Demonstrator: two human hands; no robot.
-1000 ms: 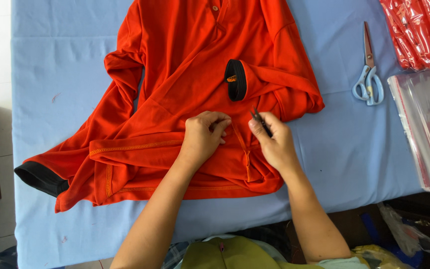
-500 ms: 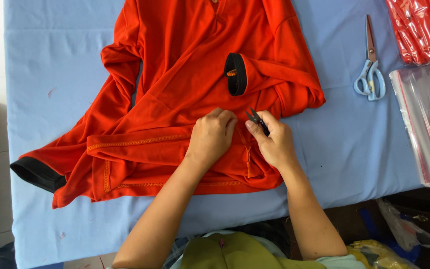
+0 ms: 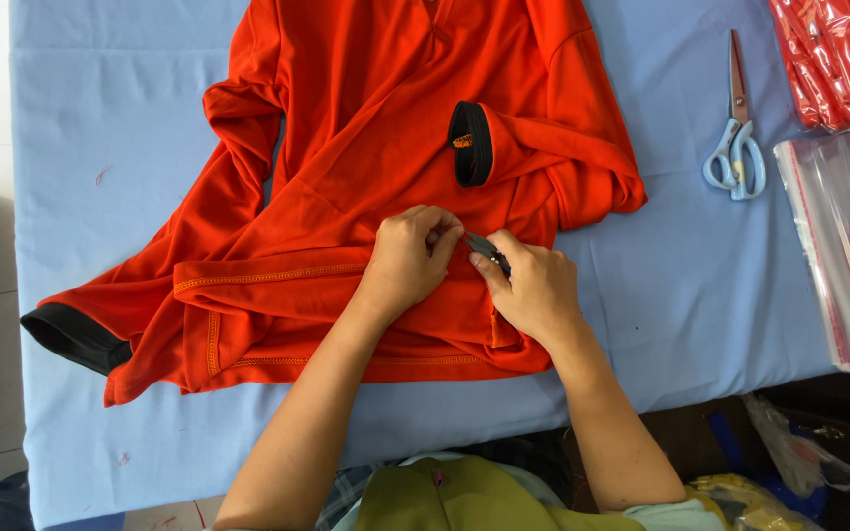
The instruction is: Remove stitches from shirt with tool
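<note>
Orange long-sleeved shirt (image 3: 346, 197) on blue worktop (image 3: 100, 128): left hand (image 3: 407, 258) pinches fabric; right hand (image 3: 533, 287) grip closed around small dark snips (image 3: 485, 248).

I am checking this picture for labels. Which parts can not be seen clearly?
Head view:
- Small dark tool: mostly hidden by the right hand; its kind is unclear.
- Left hand fingertips: curled under, hidden.
- Orange shirt collar: cut by the top edge.
- Clear bags: cut by the right edge.
</note>
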